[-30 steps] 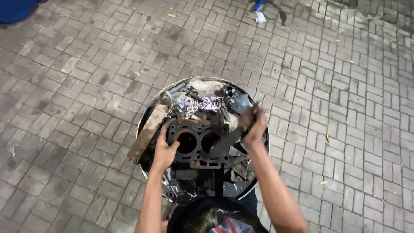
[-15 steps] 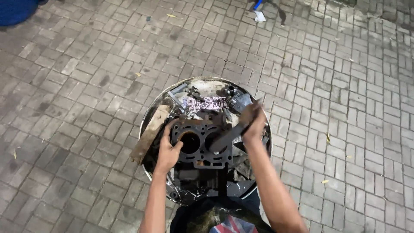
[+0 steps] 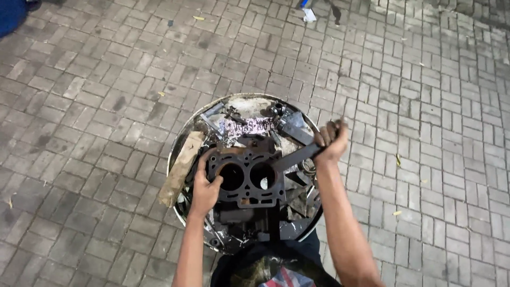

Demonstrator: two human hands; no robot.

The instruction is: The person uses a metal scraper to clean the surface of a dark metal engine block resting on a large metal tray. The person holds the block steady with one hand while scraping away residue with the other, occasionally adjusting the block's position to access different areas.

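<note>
**A:** Start big. What's underneath it all?

**B:** Grey brick paving (image 3: 106, 79), and on it a wide round metal basin (image 3: 183, 139) full of greasy dark parts, with a pale wooden block (image 3: 180, 169) leaning over its left rim.

**A:** And the main piece?

**B:** A dark, flat cast-metal engine block with two round bores (image 3: 245, 176), lying on top of the clutter near the basin's middle. Its bores face up at the camera; its long axis runs left to right across the basin.

**A:** The hands?

**B:** The left hand (image 3: 204, 187) grips the block's left edge, fingers curled over it. The right hand (image 3: 331, 141) is closed in a fist around the handle end of a long flat dark metal bar (image 3: 295, 155), which slants down-left to the block's right side.

**A:** What could go wrong?

**B:** I'd judge the bar could skid off the oily surface, so that the fist lurches forward. The block sits on loose parts, so hard leverage might tip it onto the left fingers.
</note>
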